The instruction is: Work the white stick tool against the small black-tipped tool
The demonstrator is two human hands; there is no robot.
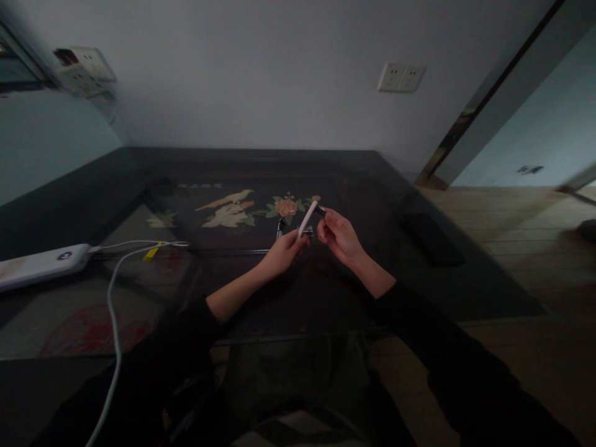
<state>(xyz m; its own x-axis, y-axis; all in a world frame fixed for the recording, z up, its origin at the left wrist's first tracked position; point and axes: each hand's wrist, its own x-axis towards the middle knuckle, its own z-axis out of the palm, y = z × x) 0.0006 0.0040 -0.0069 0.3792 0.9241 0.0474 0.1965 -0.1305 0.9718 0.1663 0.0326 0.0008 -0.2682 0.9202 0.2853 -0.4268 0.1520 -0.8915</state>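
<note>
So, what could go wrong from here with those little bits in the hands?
The small dark piece might slip from the right hand, which grips it close to the tip of the white stick. The left hand could knock the shiny piece beside it. The white cable passes near the left sleeve and might snag.

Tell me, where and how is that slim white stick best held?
The white stick is probably best pinched at its near end, coming from the left, as the left hand holds it. It is slim and straight, and its far end sits close to the small dark piece in the right hand, so that end seems best left free.
</note>
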